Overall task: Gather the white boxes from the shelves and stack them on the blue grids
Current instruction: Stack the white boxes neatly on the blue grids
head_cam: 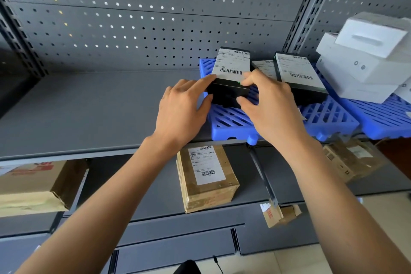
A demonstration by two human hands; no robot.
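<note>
Both hands reached to a black rectangular box with a white barcode label on top (230, 78), which sat on the left blue slotted plastic grid (229, 121) on the grey metal shelf (89, 111). The left hand (182, 109) touched the box's near left corner with its forefinger stretched along the label edge and its thumb against the dark side. The right hand (269, 107) grasped the box's near right corner, fingers curled over the top and thumb on the front face. Just to the right stood a second black labelled box (300, 78) on the same grid. Far right, the stacked white cardboard boxes (364, 58) rested on another blue grid (382, 118). Below, a brown taped parcel (206, 178) lay on the lower shelf.
</note>
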